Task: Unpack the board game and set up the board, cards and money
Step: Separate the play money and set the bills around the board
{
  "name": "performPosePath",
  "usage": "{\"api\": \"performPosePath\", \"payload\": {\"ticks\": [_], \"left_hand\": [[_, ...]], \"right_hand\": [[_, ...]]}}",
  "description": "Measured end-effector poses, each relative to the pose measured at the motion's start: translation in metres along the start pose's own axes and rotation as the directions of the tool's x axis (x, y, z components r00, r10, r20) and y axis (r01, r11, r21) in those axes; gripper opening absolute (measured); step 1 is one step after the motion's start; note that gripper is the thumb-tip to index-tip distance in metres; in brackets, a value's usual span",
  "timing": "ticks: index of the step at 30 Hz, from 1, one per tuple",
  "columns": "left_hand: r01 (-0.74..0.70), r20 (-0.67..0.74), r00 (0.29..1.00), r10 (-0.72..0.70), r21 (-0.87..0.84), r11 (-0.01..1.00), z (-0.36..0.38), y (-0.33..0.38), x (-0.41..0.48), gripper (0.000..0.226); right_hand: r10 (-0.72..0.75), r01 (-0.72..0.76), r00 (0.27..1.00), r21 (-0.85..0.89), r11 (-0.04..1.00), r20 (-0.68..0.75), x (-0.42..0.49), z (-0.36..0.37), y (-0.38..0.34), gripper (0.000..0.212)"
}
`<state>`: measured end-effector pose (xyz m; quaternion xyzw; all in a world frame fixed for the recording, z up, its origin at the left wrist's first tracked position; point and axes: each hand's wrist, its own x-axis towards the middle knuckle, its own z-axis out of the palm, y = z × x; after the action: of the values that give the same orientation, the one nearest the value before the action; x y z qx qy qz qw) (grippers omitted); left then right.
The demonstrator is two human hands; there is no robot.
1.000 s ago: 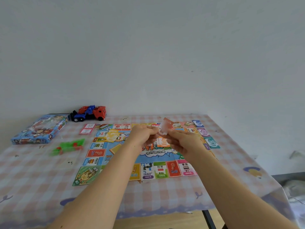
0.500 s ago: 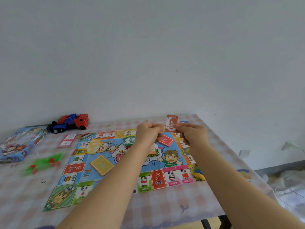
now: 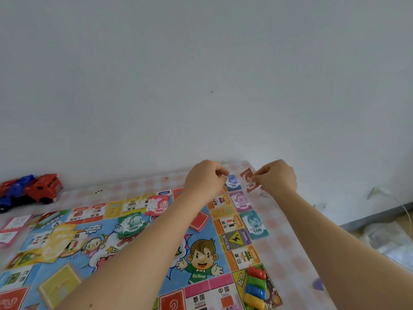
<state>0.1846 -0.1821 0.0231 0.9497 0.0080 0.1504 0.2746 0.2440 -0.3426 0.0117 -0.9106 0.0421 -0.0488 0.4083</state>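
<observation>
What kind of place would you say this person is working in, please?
Probably a room at home, perhaps a play corner: a table under a pink checked tablecloth against a bare white wall, with a toy truck beside the game board.

From my feed most of the view is just a plain white wall [image 3: 201, 74], evenly lit with soft flat light, and there's one tiny dark speck [image 3: 211, 91] on it near the middle. The bench [image 3: 279, 249] is pushed up against that wall and has a pink and white checked cloth over it. Off to the right I can see a grey skirting strip [image 3: 377, 217] along the bottom of the wall, a bit of wood-toned floor [image 3: 402, 222], and some crumpled clear plastic [image 3: 388, 242] lying there.
</observation>
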Motion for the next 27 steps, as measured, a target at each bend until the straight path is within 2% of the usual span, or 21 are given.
{"api": "performPosePath", "payload": {"ticks": [7,16,23,27], "left_hand": [[-0.095,0.1,0.992,0.082,0.125,0.988,0.024,-0.002,0.031,0.027],[-0.27,0.318,0.934,0.165,0.324,0.907,0.052,-0.004,0.05,0.036],[-0.264,0.333,0.933,0.137,0.372,0.89,0.055,0.0,0.048,0.036],[-0.231,0.335,0.936,0.111,0.344,0.91,0.052,0.004,0.045,0.036]], "right_hand": [[0.013,-0.018,0.999,-0.104,0.994,-0.046,0.027,0.015,0.004,0.011],[-0.056,0.037,0.995,-0.205,0.978,-0.085,0.034,0.027,0.007,0.015],[-0.082,0.065,0.994,-0.199,0.978,-0.077,0.028,0.028,0.006,0.02],[-0.107,0.089,0.989,-0.17,0.981,-0.098,0.022,0.025,0.004,0.02]]}}
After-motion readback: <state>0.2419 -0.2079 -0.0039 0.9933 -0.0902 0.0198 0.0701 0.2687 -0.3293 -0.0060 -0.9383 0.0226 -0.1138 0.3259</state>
